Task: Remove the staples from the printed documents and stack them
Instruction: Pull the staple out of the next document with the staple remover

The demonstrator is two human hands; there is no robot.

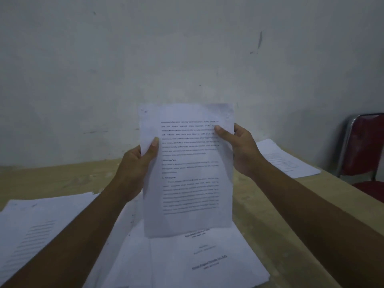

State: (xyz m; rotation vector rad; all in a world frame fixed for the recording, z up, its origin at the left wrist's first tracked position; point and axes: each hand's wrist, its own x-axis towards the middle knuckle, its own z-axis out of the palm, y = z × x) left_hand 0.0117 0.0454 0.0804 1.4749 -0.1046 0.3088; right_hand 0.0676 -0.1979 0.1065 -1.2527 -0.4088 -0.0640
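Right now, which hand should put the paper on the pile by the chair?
Right, probably. The right hand grips the paper by its right edge, the side toward that pile; the left hand holds the opposite edge, farther away.

Dim room: a pale scuffed wall, a light wooden table and a red chair.
The whitish wall fills the upper half of the view, with a dark streak high on the right and fainter smudges elsewhere. The table stands against it, its top pale and faintly grained. Past the table's right end stands the chair, red padded back and seat on a shiny metal frame. The light is low and even.
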